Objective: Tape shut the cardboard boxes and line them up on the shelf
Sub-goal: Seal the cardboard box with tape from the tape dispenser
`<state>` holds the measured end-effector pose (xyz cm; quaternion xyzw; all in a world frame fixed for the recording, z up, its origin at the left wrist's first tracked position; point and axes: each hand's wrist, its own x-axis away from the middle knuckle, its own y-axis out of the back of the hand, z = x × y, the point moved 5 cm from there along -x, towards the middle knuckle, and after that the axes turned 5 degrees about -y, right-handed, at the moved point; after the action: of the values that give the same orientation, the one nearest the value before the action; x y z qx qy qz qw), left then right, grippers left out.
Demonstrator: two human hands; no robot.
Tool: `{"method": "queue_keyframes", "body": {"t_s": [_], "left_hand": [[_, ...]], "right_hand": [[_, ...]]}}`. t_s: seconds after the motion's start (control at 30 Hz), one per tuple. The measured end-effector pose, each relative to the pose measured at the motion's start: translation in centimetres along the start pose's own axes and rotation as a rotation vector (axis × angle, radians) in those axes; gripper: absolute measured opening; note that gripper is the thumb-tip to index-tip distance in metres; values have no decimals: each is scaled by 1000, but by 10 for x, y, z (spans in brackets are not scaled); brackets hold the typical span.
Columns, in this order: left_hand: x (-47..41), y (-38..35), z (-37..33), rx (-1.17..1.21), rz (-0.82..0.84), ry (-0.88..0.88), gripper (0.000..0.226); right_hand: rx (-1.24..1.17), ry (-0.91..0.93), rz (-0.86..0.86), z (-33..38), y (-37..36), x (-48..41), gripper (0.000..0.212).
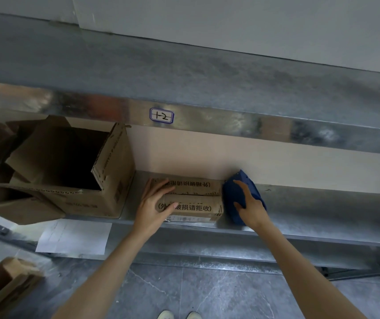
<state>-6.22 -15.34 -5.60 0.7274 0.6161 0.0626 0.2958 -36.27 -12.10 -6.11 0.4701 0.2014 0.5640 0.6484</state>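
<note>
Small cardboard box (193, 207), centre: seemingly light, stiff; hold by ends; left hand (152, 206) presses its top, right hand (252, 209) grips tape dispenser (231, 194).

Small flat box (193, 201) lies on the shelf (322, 210), flaps folded down, seam running left to right, printed characters on both flaps. Just to its left stands the big box (69, 171), wide open, flaps up, dark inside. The blue tape dispenser (237, 196) is up against the small box's right end. Another open box (2, 288) sits low at near left.
</note>
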Motion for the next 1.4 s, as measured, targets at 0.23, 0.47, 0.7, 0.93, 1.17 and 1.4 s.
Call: {"method": "queue_keyframes", "body": {"t_s": [0.23, 0.47, 0.7, 0.93, 1.17, 1.4], "left_hand": [[-2, -10, -5, 40, -10, -31, 41], [-12, -30, -23, 47, 2, -27, 45], [-12, -36, -23, 48, -9, 22, 49], [-9, -37, -21, 19, -15, 39, 48], [-5, -34, -24, 37, -33, 35, 49], [-8, -22, -20, 64, 59, -5, 47]], "right_hand": [[-12, 82, -237, 16, 40, 14, 35], [-41, 359, -217, 82, 63, 33, 31], [222, 482, 47, 100, 28, 28, 43], [210, 500, 179, 99, 19, 27, 48], [209, 506, -145, 103, 19, 42, 45], [145, 579, -317, 118, 27, 52, 40]]}}
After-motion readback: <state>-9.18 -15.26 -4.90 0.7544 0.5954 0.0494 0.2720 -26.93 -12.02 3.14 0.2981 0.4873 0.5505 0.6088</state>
